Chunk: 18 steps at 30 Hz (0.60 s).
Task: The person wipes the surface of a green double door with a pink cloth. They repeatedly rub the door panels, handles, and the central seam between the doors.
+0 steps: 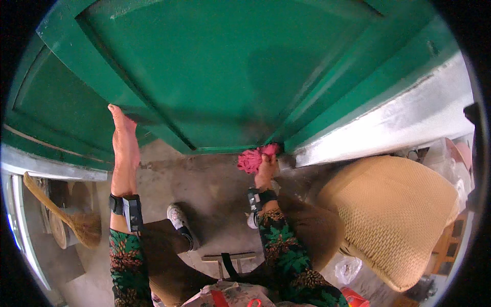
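Observation:
A green panelled door (215, 76) fills the upper part of the head view. My left hand (124, 138) is raised against the door's left edge, thumb upward, with the fingers mostly hidden behind the edge. My right hand (266, 167) grips a bunched pink cloth (251, 160) at the lower right corner of the door, beside the frame. Part of the cloth bulges out to the left of my fingers.
Right of me stands a large woven mat or basket (399, 207), with a clear plastic bag (348, 268) near its base. A straw broom (82, 226) leans at the left. Below the door lies concrete floor (215, 188); a white wall (391, 111) adjoins the frame.

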Available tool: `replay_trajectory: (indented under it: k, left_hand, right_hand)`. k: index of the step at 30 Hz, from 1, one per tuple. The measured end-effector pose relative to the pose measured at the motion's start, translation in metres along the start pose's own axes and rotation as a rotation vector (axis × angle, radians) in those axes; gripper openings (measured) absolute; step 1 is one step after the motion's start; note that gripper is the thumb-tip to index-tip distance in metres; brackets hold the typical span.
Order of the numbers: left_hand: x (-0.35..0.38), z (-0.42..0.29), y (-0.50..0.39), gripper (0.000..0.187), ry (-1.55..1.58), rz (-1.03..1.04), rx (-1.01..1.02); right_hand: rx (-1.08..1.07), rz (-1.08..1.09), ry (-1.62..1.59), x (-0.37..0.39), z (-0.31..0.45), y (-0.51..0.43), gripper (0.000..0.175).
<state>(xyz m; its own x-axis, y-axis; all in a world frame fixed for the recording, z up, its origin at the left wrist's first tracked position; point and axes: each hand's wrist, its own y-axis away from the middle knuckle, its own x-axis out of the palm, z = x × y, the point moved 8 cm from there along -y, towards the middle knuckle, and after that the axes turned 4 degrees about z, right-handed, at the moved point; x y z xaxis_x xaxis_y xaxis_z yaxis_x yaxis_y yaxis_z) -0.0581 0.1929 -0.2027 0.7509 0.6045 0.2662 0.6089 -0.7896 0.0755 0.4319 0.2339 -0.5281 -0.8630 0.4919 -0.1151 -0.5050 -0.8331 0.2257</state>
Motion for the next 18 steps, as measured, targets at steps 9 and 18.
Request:
replay_trajectory:
  k: [9, 18]
  left_hand:
    - [-0.006, 0.006, -0.004, 0.098, -0.089, 0.030, -0.084]
    - [0.001, -0.001, 0.003, 0.100, -0.120, 0.061, -0.054]
  right_hand:
    - [0.070, -0.086, -0.317, -0.048, -0.013, -0.015, 0.043]
    - [0.041, -0.145, -0.419, -0.039, 0.023, -0.004, 0.041]
